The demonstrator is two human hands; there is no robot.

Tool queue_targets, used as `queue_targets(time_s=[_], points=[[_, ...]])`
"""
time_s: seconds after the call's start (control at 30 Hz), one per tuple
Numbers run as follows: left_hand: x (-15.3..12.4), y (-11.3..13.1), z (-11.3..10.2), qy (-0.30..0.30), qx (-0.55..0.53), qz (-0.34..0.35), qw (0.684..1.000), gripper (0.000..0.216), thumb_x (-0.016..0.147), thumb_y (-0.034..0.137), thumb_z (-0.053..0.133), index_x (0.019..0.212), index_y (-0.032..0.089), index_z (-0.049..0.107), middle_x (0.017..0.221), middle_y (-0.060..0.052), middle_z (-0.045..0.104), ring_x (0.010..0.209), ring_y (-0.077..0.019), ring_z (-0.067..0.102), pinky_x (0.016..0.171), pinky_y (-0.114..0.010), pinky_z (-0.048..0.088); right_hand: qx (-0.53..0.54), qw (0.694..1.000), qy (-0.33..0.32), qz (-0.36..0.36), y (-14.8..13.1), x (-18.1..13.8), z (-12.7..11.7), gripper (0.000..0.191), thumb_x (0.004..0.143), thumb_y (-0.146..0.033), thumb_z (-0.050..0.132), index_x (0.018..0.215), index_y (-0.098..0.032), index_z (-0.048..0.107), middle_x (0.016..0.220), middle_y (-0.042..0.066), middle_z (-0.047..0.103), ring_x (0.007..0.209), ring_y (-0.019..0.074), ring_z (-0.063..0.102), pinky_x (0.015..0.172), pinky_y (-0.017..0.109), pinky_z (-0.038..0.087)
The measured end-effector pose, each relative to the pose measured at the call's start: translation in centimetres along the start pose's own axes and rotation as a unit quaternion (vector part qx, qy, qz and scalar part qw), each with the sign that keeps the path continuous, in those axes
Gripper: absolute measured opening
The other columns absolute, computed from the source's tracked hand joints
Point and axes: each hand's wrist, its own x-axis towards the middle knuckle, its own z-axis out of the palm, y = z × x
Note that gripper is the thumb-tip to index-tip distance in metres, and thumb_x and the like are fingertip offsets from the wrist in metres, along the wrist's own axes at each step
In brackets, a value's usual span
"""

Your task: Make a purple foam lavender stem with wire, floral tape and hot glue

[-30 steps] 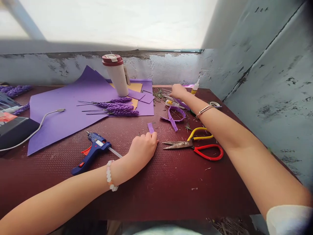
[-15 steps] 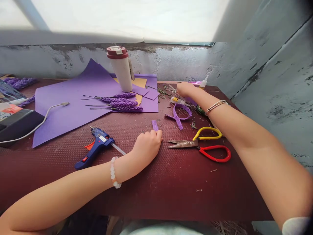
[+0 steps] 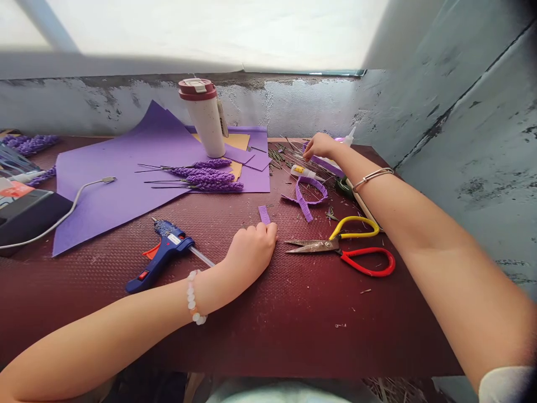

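A short purple strip [image 3: 264, 214], ribbed with fine cuts across its width, lies flat on the dark red desk [image 3: 260, 324] just beyond the left hand [image 3: 250, 253]. That hand rests knuckles-up with the fingers curled under, and its fingertips touch the strip's near end; whether they pinch it cannot be told.

Far across the desk, the right hand [image 3: 321, 145] reaches into a scatter of thin green wire stems [image 3: 289, 158], fingers drawn together at their tips as if nipping one, though the stem itself is too fine to make out. The two hands are well apart.

Between them lies a longer fringed purple strip [image 3: 308, 193], looped on itself, near a small glue tube [image 3: 302, 171]. Scissors [image 3: 342, 249] with one yellow and one red handle lie shut just right of the left hand. A blue glue gun [image 3: 161, 254] sits to its left. Further back, finished purple flower sprigs [image 3: 207, 178] rest on a large purple sheet [image 3: 117, 179], beside a white tumbler [image 3: 205, 117] with a red lid.
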Motion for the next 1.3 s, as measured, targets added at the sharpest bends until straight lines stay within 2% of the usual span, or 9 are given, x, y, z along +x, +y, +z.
queue_targets(time_s=[0.13,0.27,0.37,0.5,0.7,0.83,0.93,1.17,1.3], points=[[-0.1,0.0,0.0,-0.001,0.003,-0.001,1.0,0.028,0.098,0.024,0.032,0.096,0.011,0.056,0.084,-0.014,0.065,0.074,-0.0232,0.067,0.055,-0.027,0.041,0.031,1.0,-0.001,0.001,0.0,-0.3,0.3,0.023,0.078,-0.025,0.07,0.093,-0.008,0.075,0.09,0.011,0.074,0.085,0.021,0.063,0.075,0.031,0.048],[-0.1,0.1,0.0,0.0,0.004,0.0,1.0,0.028,0.098,0.024,0.031,0.096,0.011,0.056,0.084,-0.013,0.064,0.074,-0.0241,0.067,0.055,-0.028,0.041,0.05,0.998,-0.022,-0.029,-0.3,-0.4,0.7,0.026,0.084,-0.031,0.064,0.092,-0.009,0.075,0.093,0.012,0.074,0.084,0.0196,0.063,0.078,0.03,0.049],[-0.1,0.0,0.0,0.002,0.005,0.003,1.0,0.029,0.098,0.024,0.031,0.096,0.011,0.057,0.084,-0.013,0.064,0.073,-0.0259,0.066,0.054,-0.03,0.042,0.042,0.997,-0.039,-0.051,-0.6,-0.5,0.9,0.022,0.086,-0.026,0.061,0.091,-0.011,0.076,0.094,0.011,0.074,0.085,0.0189,0.064,0.08,0.029,0.049],[0.0,0.0,0.1,0.006,0.006,0.006,1.0,0.029,0.098,0.023,0.031,0.096,0.011,0.057,0.083,-0.014,0.064,0.072,-0.0272,0.066,0.053,-0.032,0.042,0.005,0.998,-0.043,-0.05,-0.9,-0.4,1.1,0.017,0.079,-0.021,0.068,0.091,-0.012,0.076,0.092,0.009,0.074,0.088,0.0218,0.065,0.081,0.031,0.05],[0.1,0.0,0.1,0.009,0.007,0.009,1.0,0.028,0.097,0.023,0.031,0.095,0.011,0.057,0.082,-0.013,0.064,0.071,-0.0272,0.066,0.053,-0.032,0.043,-0.074,0.997,0.016,0.002,-0.8,-0.6,1.1,0.04,0.08,-0.028,0.07,0.116,-0.011,0.066,0.118,0.016,0.065,0.111,0.0314,0.059,0.092,0.041,0.047],[0.1,-0.1,0.1,0.012,0.009,0.009,1.0,0.028,0.097,0.022,0.032,0.095,0.011,0.057,0.082,-0.013,0.064,0.071,-0.0267,0.066,0.053,-0.032,0.043,-0.112,0.992,-0.053,-0.008,-1.3,-0.9,1.2,0.032,0.084,-0.031,0.068,0.11,-0.013,0.066,0.113,0.01,0.066,0.104,0.0242,0.062,0.09,0.038,0.05],[0.1,-0.1,0.1,0.012,0.009,0.01,1.0,0.028,0.097,0.022,0.032,0.095,0.011,0.057,0.082,-0.013,0.064,0.071,-0.0266,0.066,0.053,-0.032,0.042,-0.143,0.985,-0.093,-0.005,-1.9,-1.1,1.0,0.032,0.092,-0.034,0.058,0.118,-0.015,0.058,0.118,0.009,0.061,0.101,0.0203,0.062,0.086,0.041,0.053],[0.0,-0.1,0.2,0.015,0.006,0.011,1.0,0.029,0.097,0.022,0.031,0.095,0.011,0.057,0.081,-0.013,0.064,0.07,-0.0268,0.066,0.053,-0.031,0.043,-0.194,0.976,-0.098,0.027,-1.9,-1.1,0.3,0.041,0.077,-0.029,0.074,0.108,-0.004,0.066,0.104,0.019,0.066,0.101,0.0309,0.062,0.084,0.039,0.05],[0.1,0.0,0.3,0.021,0.006,0.01,1.0,0.027,0.097,0.022,0.033,0.095,0.011,0.057,0.081,-0.013,0.064,0.07,-0.0258,0.066,0.053,-0.03,0.043,-0.223,0.965,-0.124,0.057,-1.8,-1.0,0.7,0.04,0.085,-0.032,0.066,0.118,-0.01,0.059,0.117,0.015,0.061,0.104,0.0258,0.061,0.086,0.041,0.052]])
